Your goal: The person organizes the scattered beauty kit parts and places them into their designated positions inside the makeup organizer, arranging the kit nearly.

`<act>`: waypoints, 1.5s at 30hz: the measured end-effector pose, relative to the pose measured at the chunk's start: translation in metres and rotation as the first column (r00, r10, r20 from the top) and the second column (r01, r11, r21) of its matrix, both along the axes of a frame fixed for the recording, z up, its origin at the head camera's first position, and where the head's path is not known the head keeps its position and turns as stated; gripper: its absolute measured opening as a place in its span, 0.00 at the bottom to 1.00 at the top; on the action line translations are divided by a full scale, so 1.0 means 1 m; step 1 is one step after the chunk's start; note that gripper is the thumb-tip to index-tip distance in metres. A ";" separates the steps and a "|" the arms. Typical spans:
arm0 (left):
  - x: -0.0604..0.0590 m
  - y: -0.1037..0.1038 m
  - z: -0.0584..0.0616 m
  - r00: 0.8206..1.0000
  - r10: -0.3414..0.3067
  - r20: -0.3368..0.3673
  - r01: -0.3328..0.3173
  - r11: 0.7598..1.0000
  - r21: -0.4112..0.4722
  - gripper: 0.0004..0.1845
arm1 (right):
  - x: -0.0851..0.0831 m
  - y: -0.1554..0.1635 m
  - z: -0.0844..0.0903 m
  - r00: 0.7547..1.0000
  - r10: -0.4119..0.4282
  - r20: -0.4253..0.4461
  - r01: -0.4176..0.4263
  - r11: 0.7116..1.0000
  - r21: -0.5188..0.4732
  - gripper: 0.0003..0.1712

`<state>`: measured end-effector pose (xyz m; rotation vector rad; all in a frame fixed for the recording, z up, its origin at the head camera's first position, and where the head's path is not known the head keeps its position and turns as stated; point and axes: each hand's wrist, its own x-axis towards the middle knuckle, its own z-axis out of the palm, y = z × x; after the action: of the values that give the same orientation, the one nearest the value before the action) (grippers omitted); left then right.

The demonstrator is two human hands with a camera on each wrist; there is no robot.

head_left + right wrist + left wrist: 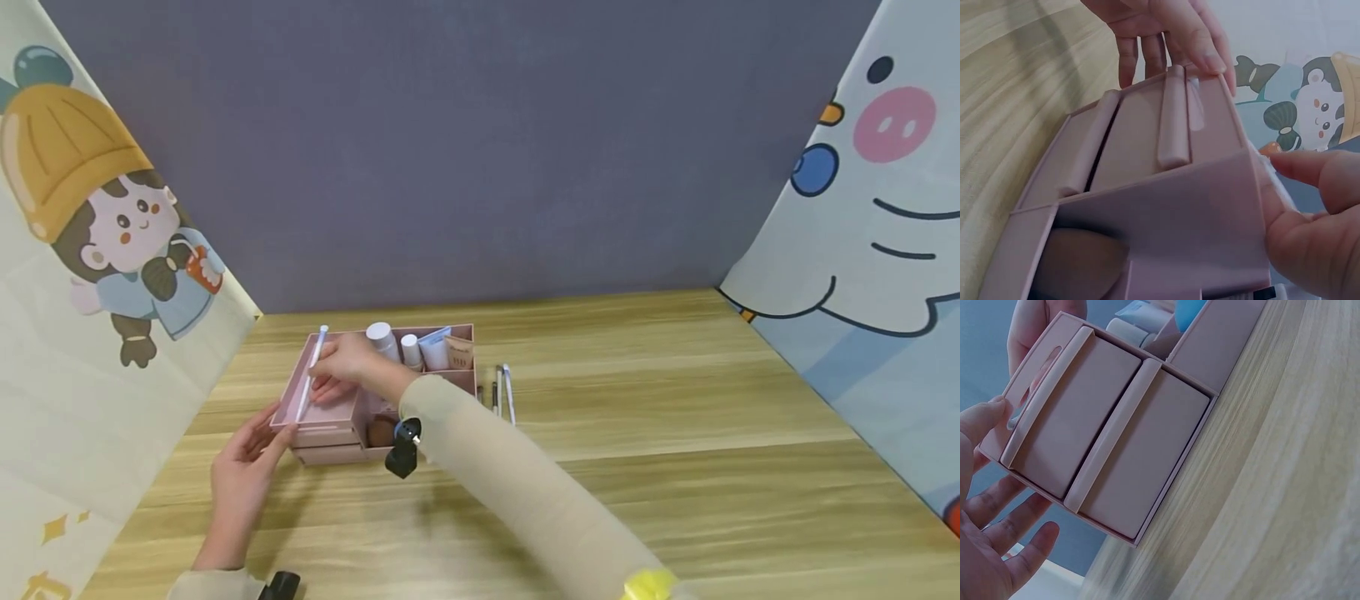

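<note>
A pink desktop organizer (327,455) with two front drawers (1082,412) stands on the table. At its front left corner my left hand (242,467) holds on, thumb at the upper front edge and fingers along the side. Over the organizer's shallow top tray, my right hand (347,360) pinches a slim white pen-like stick (322,340) with a pale blue end. The stick lies lengthwise along the tray in the head view. In the right wrist view, the right thumb and finger (1300,167) are close to the top edge, and the stick is mostly hidden.
Rear compartments hold a white-capped bottle (380,333), a smaller bottle (410,350), a blue-and-white tube (434,347) and a brown tube (460,353). A round brown item (381,430) sits in the front compartment. Several slim pens (509,392) lie right of the organizer on the wooden table (675,400).
</note>
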<state>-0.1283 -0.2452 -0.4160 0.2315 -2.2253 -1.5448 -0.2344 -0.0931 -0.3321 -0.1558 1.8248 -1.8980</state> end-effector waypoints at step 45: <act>0.005 0.004 0.002 1.000 0.019 -0.008 -0.019 0.999 -0.038 0.22 | 0.017 0.108 0.008 0.912 0.345 -0.219 -0.360 0.932 -0.031 0.24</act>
<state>-0.1237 -0.2411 -0.4142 0.2347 -2.2382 -1.4897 -0.2170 0.0148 -0.3243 -0.6897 1.7181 -1.7381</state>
